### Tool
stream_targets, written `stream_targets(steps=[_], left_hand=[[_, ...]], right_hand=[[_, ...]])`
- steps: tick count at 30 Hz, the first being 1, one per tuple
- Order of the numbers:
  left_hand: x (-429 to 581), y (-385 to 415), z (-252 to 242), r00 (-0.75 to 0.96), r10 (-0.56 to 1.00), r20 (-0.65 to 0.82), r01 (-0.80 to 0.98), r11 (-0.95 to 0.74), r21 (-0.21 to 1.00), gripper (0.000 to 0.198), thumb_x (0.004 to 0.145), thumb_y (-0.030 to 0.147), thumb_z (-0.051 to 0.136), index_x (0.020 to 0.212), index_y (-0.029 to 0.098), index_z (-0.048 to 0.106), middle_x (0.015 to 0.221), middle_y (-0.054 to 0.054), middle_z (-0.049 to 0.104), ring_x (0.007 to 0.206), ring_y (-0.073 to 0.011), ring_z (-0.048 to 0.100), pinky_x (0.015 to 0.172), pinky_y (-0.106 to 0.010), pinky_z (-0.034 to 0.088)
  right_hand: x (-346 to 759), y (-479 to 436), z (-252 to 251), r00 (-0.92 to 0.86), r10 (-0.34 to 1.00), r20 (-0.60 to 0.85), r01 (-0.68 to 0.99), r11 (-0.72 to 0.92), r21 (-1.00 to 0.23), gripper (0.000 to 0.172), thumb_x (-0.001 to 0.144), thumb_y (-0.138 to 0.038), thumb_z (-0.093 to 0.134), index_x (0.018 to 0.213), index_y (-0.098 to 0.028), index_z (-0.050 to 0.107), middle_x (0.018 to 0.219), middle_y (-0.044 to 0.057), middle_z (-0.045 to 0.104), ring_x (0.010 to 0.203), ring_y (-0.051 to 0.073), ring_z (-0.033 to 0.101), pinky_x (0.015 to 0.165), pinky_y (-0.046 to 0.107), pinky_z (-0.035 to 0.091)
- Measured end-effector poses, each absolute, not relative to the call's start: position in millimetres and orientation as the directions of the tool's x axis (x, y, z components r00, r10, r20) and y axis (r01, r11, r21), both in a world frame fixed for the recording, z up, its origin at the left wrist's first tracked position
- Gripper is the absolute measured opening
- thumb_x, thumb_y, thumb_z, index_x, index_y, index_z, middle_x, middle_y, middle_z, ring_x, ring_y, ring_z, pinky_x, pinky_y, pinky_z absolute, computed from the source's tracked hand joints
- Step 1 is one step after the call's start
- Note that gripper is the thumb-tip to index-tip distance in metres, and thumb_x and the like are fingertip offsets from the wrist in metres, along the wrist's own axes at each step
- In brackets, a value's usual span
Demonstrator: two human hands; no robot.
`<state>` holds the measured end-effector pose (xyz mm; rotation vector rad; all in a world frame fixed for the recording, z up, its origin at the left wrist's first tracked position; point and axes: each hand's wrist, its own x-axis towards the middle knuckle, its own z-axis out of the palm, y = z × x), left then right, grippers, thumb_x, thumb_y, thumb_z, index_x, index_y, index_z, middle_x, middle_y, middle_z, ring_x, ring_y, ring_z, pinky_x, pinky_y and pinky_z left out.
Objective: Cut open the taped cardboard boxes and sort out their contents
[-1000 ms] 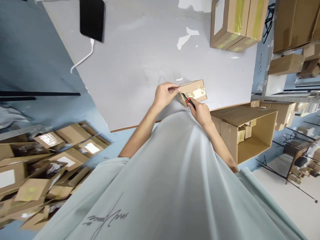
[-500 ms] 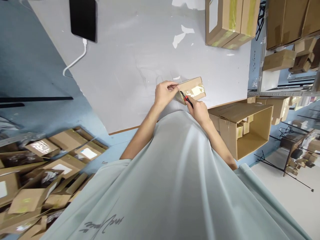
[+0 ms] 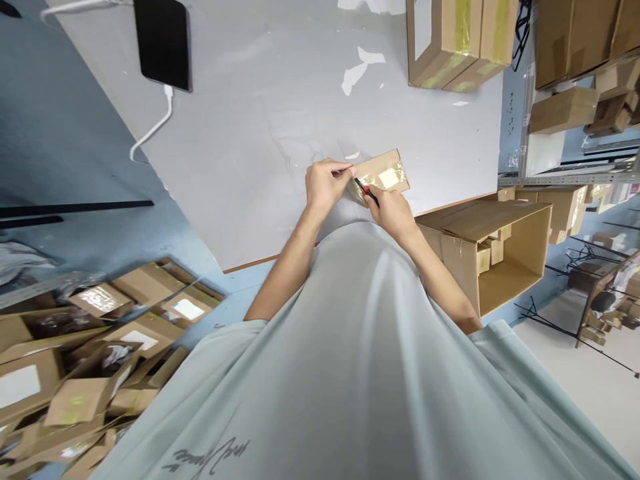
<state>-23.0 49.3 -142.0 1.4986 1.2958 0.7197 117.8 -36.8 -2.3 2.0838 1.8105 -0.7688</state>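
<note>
A small cardboard box with shiny clear tape and a pale label lies at the near side of the grey table. My left hand is closed in a pinch at the box's left end; exactly what part lies between the fingertips is hard to see. Wrapped around a red and black utility knife, my right hand rests against the near edge of the box. The knife's tip meets the taped left end, close to my left fingertips.
On the grey table lie a phone with a white cable, torn white scraps and two taped cartons. A large open carton holding small boxes stands right. Opened boxes pile up at left; shelving stands right.
The view has shifted slightly. The knife has swung a little, its tip now nearer my left fingertips, and my right hand has moved slightly up and left.
</note>
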Motion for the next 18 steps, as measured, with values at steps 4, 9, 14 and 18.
stream_targets(steps=[4, 9, 14, 18], left_hand=[[-21.4, 49.0, -141.7, 0.231, 0.959, -0.166, 0.402, 0.061, 0.914, 0.015, 0.095, 0.030, 0.080, 0.099, 0.029, 0.094, 0.100, 0.000, 0.086, 0.093, -0.0256, 0.079, 0.091, -0.038, 0.063], [-19.6, 46.8, -143.6, 0.205, 0.967, -0.151, 0.417, 0.053, 0.907, 0.017, 0.096, 0.031, 0.078, 0.103, 0.030, 0.093, 0.100, 0.000, 0.086, 0.094, -0.0242, 0.078, 0.091, -0.038, 0.062], [-18.8, 45.8, -137.2, 0.205, 0.967, -0.154, 0.440, 0.050, 0.896, 0.015, 0.095, 0.031, 0.078, 0.099, 0.030, 0.093, 0.101, 0.001, 0.086, 0.094, -0.0239, 0.079, 0.093, -0.038, 0.062], [-19.0, 44.5, -126.0, 0.178, 0.967, -0.182, 0.495, 0.072, 0.866, 0.018, 0.097, 0.029, 0.075, 0.100, 0.029, 0.093, 0.104, 0.000, 0.086, 0.096, -0.0232, 0.079, 0.095, -0.037, 0.060]], right_hand=[[108.1, -33.8, -0.7, 0.117, 0.816, -0.567, 0.974, -0.206, -0.095, 0.044, 0.120, -0.028, 0.040, 0.146, -0.013, 0.071, 0.122, 0.023, 0.084, 0.114, 0.038, 0.079, 0.094, 0.041, 0.058], [101.5, -31.5, 1.7, 0.159, 0.781, -0.604, 0.970, -0.239, -0.054, 0.044, 0.120, -0.028, 0.039, 0.147, -0.012, 0.071, 0.129, 0.026, 0.081, 0.121, 0.038, 0.078, 0.099, 0.044, 0.059], [96.9, -35.3, 7.5, 0.183, 0.765, -0.617, 0.965, -0.260, -0.036, 0.045, 0.121, -0.027, 0.037, 0.150, -0.013, 0.070, 0.128, 0.025, 0.082, 0.120, 0.039, 0.080, 0.099, 0.045, 0.061], [96.3, -38.8, 8.8, 0.194, 0.751, -0.631, 0.963, -0.270, -0.024, 0.045, 0.121, -0.026, 0.037, 0.148, -0.012, 0.070, 0.131, 0.026, 0.081, 0.121, 0.038, 0.079, 0.099, 0.043, 0.060]])
